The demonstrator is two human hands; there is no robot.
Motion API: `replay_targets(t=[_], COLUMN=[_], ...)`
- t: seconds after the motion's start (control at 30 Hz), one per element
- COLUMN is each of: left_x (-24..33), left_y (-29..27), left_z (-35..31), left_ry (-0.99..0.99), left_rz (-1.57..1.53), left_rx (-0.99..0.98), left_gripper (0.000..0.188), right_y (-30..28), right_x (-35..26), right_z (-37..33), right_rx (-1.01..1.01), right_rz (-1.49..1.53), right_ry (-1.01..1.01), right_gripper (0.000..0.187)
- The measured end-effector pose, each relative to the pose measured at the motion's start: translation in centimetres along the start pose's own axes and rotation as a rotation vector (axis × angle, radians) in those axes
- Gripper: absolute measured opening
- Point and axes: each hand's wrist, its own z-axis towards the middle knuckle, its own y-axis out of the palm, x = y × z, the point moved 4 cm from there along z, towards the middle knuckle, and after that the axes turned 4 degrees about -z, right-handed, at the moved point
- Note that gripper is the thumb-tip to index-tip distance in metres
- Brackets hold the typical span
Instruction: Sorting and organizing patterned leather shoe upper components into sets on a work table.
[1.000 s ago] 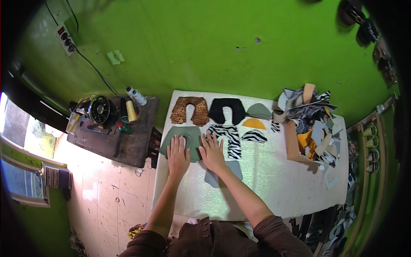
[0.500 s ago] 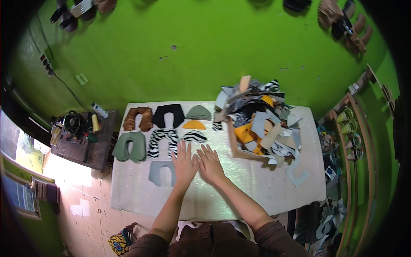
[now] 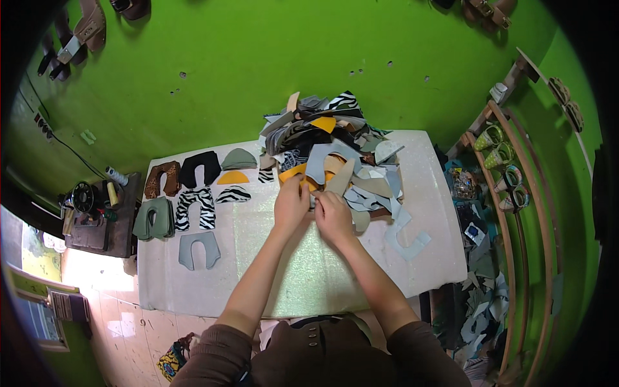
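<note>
The heap of offcuts (image 3: 320, 161) before me is a jumble of curved and jagged sheet scraps in grey, tan, black, zebra stripe and yellow-orange, piled toward the far side of the pale surface (image 3: 300, 277). My left hand (image 3: 293, 206) and right hand (image 3: 333, 218) meet its near edge side by side, fingers bent, the left just at a yellow-orange scrap (image 3: 291, 171). I cannot tell whether either is pinching anything, as my fingertips are hidden.

To the left I count five U-shaped groups or pieces — leopard-print (image 3: 154, 175), black (image 3: 188, 169), zebra-striped (image 3: 183, 213), green (image 3: 143, 220) and grey (image 3: 187, 252) — and three half-moons: green (image 3: 238, 159), yellow (image 3: 233, 178) and zebra (image 3: 233, 194). One pale hook-shaped scrap (image 3: 394, 241) lies right of the heap.

The heap's lower layers are covered, so its scraps defy counting; sandals (image 3: 90, 29) on the wall are cut off above.
</note>
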Motion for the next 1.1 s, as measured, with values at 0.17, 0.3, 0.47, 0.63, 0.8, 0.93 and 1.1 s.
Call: replay_targets(t=[0.17, 0.3, 0.47, 0.63, 0.8, 0.93, 1.1], left_x=[-2.7, -4.6, -0.8, 3.5, 2.4, 0.7, 3.2], left_y=[4.3, 5.8, 3.8, -0.8, -3.3, -4.4, -4.9], left_z=[3.5, 4.2, 4.3, 3.1, 1.0, 0.7, 1.4], left_ry=[-0.221, -0.371, -0.428, -0.128, -0.175, -0.193, 0.131], left_rz=[-0.202, -0.244, -0.335, -0.566, -0.657, -0.222, -0.13], left_rx=[-0.019, 0.061, -0.107, -0.367, -0.4, -0.323, -0.232], left_gripper=[0.033, 0.034, 0.03, 0.025, 0.023, 0.021, 0.026], right_y=[0.0, 0.3, -0.6, -2.4, -2.4, -1.6, -1.8], right_x=[1.9, 2.1, 3.3, 3.4, 4.3, 3.3, 0.0], right_z=[0.0, 1.8, 2.5, 4.5, 5.9, 5.7, 5.9], right_rx=[0.034, 0.047, 0.22, 0.225, 0.02, -0.118, -0.107], right_rz=[0.049, 0.12, 0.106, 0.156, 0.137, 0.146, 0.031], right_ry=[0.031, 0.075, 0.082, 0.082, -0.083, -0.102, -0.322], right_gripper=[0.013, 0.013, 0.017, 0.056, 0.037, 0.016, 0.01])
